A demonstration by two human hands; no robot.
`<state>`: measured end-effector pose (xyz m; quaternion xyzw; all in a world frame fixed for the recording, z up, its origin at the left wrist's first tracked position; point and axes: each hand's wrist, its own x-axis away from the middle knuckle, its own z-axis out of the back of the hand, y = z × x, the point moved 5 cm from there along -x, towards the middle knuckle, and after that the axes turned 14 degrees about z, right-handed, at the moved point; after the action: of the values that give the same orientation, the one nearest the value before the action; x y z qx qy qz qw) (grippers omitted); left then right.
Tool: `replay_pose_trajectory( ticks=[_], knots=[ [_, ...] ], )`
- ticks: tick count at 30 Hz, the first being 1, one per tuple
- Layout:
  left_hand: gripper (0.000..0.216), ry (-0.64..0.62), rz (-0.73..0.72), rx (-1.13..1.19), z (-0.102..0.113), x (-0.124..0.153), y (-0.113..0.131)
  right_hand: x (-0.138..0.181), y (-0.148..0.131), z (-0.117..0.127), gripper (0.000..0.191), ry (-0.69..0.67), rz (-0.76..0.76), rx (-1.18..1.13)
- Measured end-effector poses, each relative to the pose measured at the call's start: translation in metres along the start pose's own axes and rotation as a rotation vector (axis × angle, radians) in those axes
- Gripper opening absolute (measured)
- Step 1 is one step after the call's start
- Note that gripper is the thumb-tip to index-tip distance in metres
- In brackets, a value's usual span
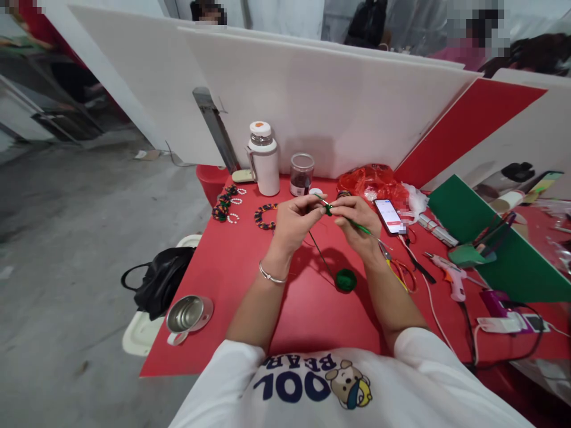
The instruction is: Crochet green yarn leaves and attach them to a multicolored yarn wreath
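One small green yarn piece [329, 210] sits between the fingertips, beyond the ball of green yarn [345, 280] on the worktop [307, 315]. The left hand's [295, 221] fingers pinch it; the right hand's [359, 215] fingers close around one green-handled hook [360, 227]. Beyond the ball, leftward, stand one flask [266, 166] and one jar [302, 172]; farther left lie three white bead loops [237, 201]. One metal mug [190, 315] stands left of the ball; one phone [388, 215] lies beyond it, rightward; one glue gun [454, 274] lies to its right.

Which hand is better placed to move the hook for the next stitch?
The right hand seems better placed: it holds the green-handled hook, while the left hand pinches the small green yarn piece.
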<state>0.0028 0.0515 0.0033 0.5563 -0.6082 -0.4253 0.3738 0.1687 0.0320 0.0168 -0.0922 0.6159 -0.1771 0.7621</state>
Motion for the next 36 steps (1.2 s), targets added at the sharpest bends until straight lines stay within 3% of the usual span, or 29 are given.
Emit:
replay_pose_trajectory(
  ticks=[4, 6, 10, 14, 17, 21, 30, 36],
  knots=[
    [0.027, 0.179, -0.11, -0.07, -0.002, 0.005, 0.001, 0.003, -0.006, -0.001, 0.019, -0.053, 0.08, 0.176],
    [0.027, 0.199, -0.104, -0.049, -0.006, 0.007, 0.001, 0.008, -0.005, -0.002, 0.016, -0.02, 0.147, 0.267],
    [0.032, 0.014, 0.128, 0.136, -0.013, 0.006, -0.003, 0.013, -0.001, -0.002, 0.02, 0.099, 0.202, 0.296],
    [0.035, -0.148, 0.324, 0.202, -0.01, 0.005, -0.001, 0.001, 0.005, 0.004, 0.024, -0.03, 0.144, -0.019],
    [0.035, -0.162, 0.337, 0.16, -0.006, 0.004, 0.001, -0.01, 0.005, 0.014, 0.023, -0.141, 0.156, -0.146],
    [0.032, -0.165, 0.322, 0.113, -0.005, 0.004, 0.002, -0.016, 0.004, 0.023, 0.024, -0.231, 0.182, -0.092],
    [0.025, -0.155, 0.301, 0.054, 0.0, 0.004, 0.005, -0.02, -0.007, 0.031, 0.027, -0.342, 0.223, -0.088],
    [0.023, -0.155, 0.295, 0.033, 0.002, 0.005, 0.004, -0.024, -0.011, 0.037, 0.025, -0.404, 0.168, -0.135]
  ],
)
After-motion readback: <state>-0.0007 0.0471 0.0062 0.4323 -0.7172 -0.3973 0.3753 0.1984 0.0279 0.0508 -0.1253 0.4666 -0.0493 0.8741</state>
